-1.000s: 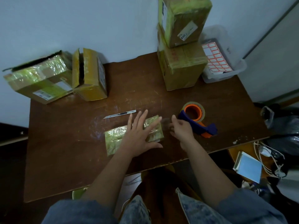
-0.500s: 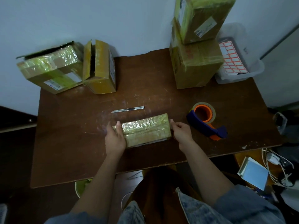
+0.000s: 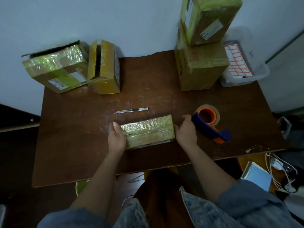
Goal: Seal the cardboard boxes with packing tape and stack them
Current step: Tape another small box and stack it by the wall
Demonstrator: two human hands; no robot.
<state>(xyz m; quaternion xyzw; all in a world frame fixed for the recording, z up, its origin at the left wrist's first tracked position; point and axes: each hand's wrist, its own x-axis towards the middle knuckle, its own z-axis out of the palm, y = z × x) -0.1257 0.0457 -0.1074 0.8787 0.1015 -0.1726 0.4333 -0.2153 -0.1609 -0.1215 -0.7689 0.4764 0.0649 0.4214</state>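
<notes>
- looking down from the head view, a small flat box [image 3: 148, 131] wrapped in glossy tape lies near the middle of the brown table [image 3: 74, 145], its long axis running from about 8 o'clock to 2 o'clock, the right end tipped slightly away from the person.
- left hand [image 3: 116, 139] grasps the box's left end, thumb on top, fingers hidden on the far side.
- right hand [image 3: 186, 131] is pressed against the box's right end, fingers curled round that end; it sits just beside the tape dispenser [image 3: 211, 125].
- tape dispenser, blue with an orange core, lies at 3 o'clock of the box, handle pointing toward 4 o'clock.
- utility knife [image 3: 131, 110] lies just beyond the box at 12 o'clock, apart from it, blade tip toward 9 o'clock.
- at 10 o'clock, two boxes touch at the table's far left: a taped box [image 3: 56, 68] with a white label too small to read, and an open box [image 3: 104, 68] with its flaps parted.
- at 1 o'clock, a stack: the lower box [image 3: 201, 68] has red print that cannot be read; the upper box [image 3: 209, 20] carries a white label with characters like "8de", partly legible.
- at 2 o'clock, a clear bin [image 3: 261, 74] holds sheets of red-bordered sticker labels [image 3: 237, 61], blank.
</notes>
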